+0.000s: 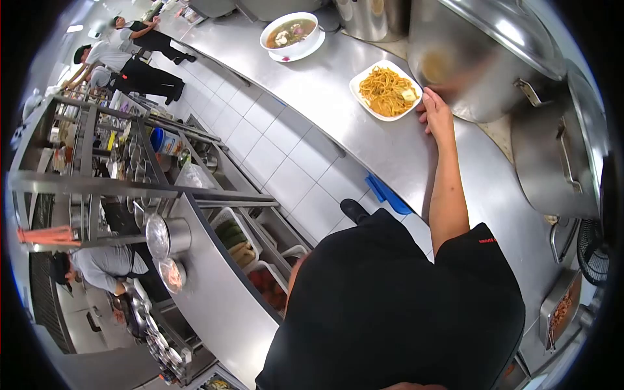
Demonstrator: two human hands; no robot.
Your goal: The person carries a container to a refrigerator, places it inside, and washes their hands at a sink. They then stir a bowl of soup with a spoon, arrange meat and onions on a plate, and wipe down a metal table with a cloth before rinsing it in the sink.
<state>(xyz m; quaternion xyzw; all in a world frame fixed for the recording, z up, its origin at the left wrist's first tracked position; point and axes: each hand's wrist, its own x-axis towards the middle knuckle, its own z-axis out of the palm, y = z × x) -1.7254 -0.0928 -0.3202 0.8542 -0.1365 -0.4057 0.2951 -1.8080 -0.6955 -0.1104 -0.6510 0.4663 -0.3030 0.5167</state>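
Observation:
My right hand point(435, 112) reaches out over the steel counter, its fingers curled together at the right rim of a square white dish point(385, 116). In that dish lie yellow noodles point(388, 90) with a pale piece on top. The dish rests on the counter. Farther up and to the left stands a white bowl of soup point(290, 32) on a white saucer point(311, 54). A strip of skin shows at the left edge of my black shirt, but my left hand is not visible.
Large steel pots point(481, 58) line the back of the counter point(364, 143). A blue object point(388, 194) sits below its edge. Across the tiled floor point(279, 153) are another counter point(224, 296) with a small pot point(170, 235) and food bins. Several people work at the left.

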